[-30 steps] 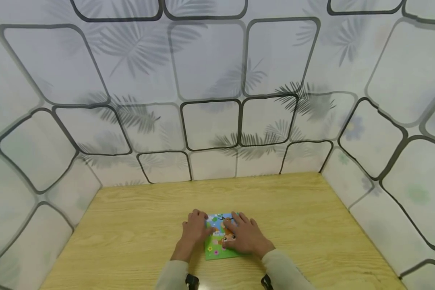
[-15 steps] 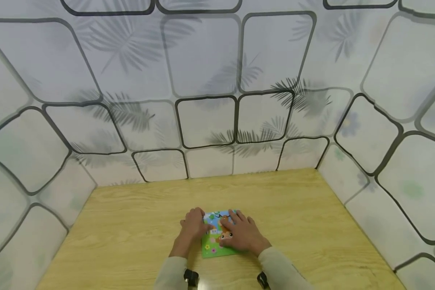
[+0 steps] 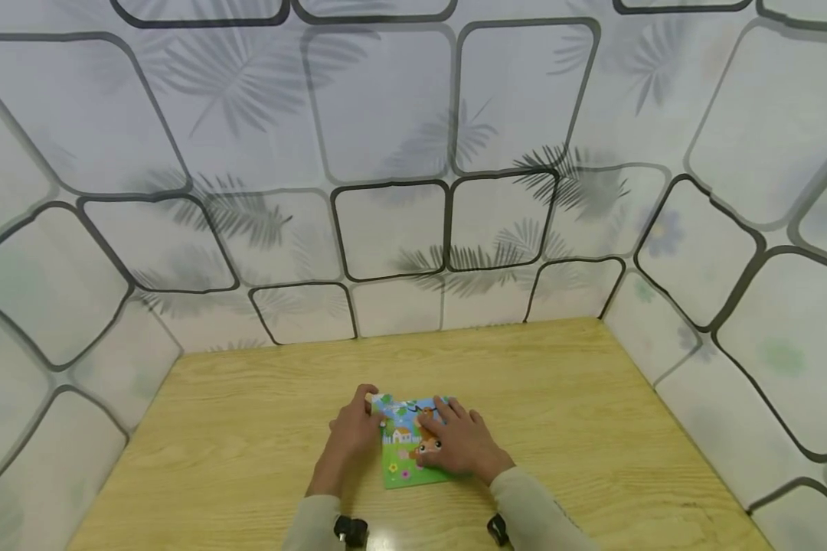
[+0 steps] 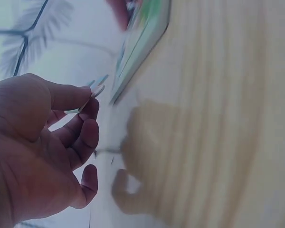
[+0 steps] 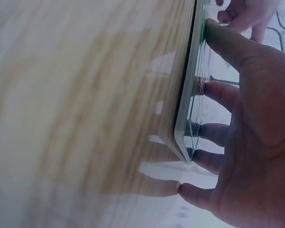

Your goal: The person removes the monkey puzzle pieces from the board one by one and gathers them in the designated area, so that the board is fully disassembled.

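On the table lies a colourful square picture puzzle point(image 3: 401, 459) with a small house, flowers and a brown cartoon animal. My left hand point(image 3: 350, 432) is at its upper left corner. Between thumb and forefinger it pinches a thin puzzle piece point(image 4: 99, 90), held apart from the board's edge in the left wrist view; the other fingers curl loosely. My right hand point(image 3: 465, 445) rests spread over the right half of the puzzle and hides much of it. In the right wrist view, its fingertips point(image 5: 210, 88) touch the puzzle's surface, and the little finger reaches past the edge.
The puzzle sits on a pale wooden table point(image 3: 262, 413), towards the near side. Patterned walls point(image 3: 400, 229) with leaf prints and dark outlines enclose the table at the back, left and right. Black wrist straps show at both sleeves.
My left hand has moved a little left and up with a puzzle piece pinched, showing more of the house. The right hand stays on the puzzle. The head view has shifted slightly.
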The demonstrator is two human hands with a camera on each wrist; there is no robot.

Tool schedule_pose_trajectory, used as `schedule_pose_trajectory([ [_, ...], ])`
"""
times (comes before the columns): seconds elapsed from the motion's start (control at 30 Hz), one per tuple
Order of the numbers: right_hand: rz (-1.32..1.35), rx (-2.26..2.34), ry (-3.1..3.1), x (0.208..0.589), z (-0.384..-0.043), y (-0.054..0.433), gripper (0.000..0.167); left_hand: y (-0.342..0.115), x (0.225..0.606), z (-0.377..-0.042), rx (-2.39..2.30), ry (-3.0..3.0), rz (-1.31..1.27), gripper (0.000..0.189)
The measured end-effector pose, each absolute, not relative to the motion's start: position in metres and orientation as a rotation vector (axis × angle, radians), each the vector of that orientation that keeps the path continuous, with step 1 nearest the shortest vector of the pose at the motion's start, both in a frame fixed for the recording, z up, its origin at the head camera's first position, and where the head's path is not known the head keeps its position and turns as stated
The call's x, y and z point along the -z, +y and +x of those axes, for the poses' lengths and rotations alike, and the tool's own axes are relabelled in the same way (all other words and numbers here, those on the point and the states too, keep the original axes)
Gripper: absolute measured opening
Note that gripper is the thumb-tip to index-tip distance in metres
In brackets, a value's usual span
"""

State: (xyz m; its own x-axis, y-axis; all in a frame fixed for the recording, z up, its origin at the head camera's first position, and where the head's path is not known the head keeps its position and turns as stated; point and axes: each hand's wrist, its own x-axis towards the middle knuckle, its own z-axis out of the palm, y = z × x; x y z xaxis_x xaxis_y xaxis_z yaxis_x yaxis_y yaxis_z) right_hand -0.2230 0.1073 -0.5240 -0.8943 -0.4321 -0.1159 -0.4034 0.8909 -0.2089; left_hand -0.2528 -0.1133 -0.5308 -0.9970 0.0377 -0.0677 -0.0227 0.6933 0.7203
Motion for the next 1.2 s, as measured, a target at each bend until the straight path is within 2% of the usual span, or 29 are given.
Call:
schedule_pose_trajectory([
  [0.43, -0.636, 0.307, 2.901, 0.526, -0.223, 0.110, 0.072, -0.182, 0.528, -0.251, -1.209, 2.810, -0.109, 0.043],
  [0.93, -0.630, 0.323, 2.893, 0.528, -0.225, 0.108, 0.075, -0.235, 0.521, -0.240, -0.966, 2.865, -0.155, 0.042],
  [1.2, -0.622, 0.315, 2.901, 0.529, -0.225, 0.107, 0.074, -0.244, 0.519, -0.238, -0.849, 2.896, -0.188, 0.040],
])
